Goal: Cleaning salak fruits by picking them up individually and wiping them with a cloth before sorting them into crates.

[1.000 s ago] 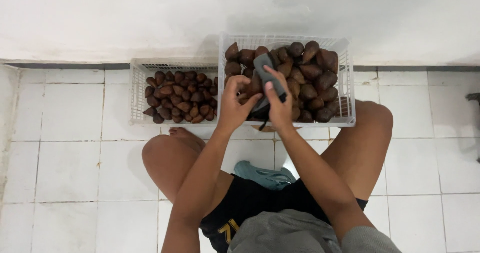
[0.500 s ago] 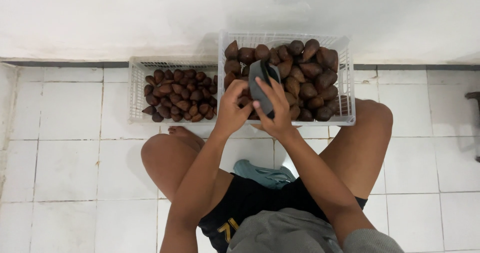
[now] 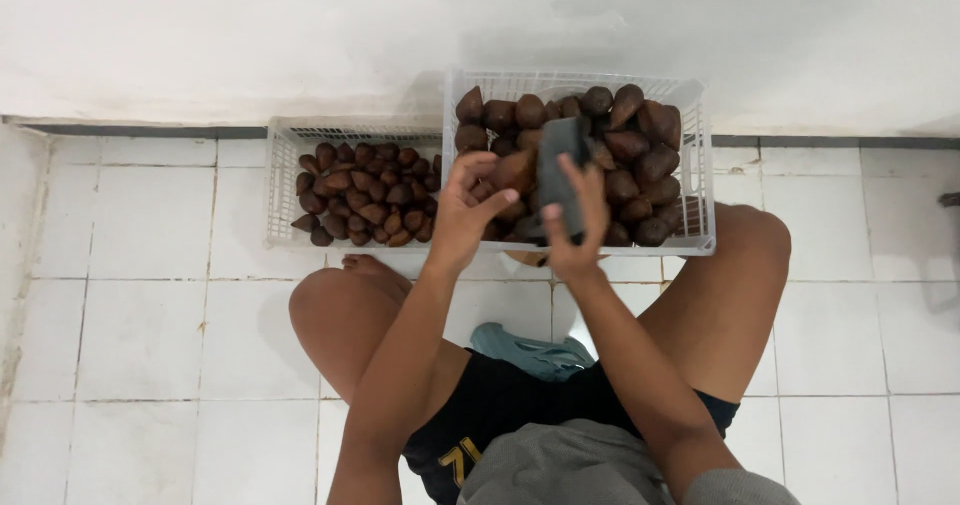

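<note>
Nearest: grey shirt hem, black shorts [image 3: 500,415] and a crumpled teal cloth [image 3: 530,350] on the tiled floor [image 3: 150,345] between bare bent knees. Farther out, both forearms running up to meet at the near rim of the right basket [image 3: 700,165], a white wire-mesh crate. Left hand [image 3: 470,210] curled around one brown snake fruit [image 3: 515,170], fingers half closed over its left flank and thumb tucked under; fruit pointed, teardrop-shaped, scaly and dull reddish brown. Right hand [image 3: 578,230] wrapped firmly on a dark grey brush [image 3: 560,175], flat and oblong, matte like plastic or rubber, bristles not discernible. Long axis of the brush running near-to-far, almost upright in view, leaning slightly left at the top; near end buried in the palm, far end standing above the fingertips. Fruit directly left of the brush, touching or all but touching its left edge, so the gap between the two closes sideways, left to right. Both hands about equally near. Behind them, the right basket heaped with larger fruit [image 3: 640,135], glossy brown to near black. To the left, a lower white basket [image 3: 285,175] of smaller, similar fruit [image 3: 365,195]. Farthest, a plain white wall [image 3: 250,35].
</note>
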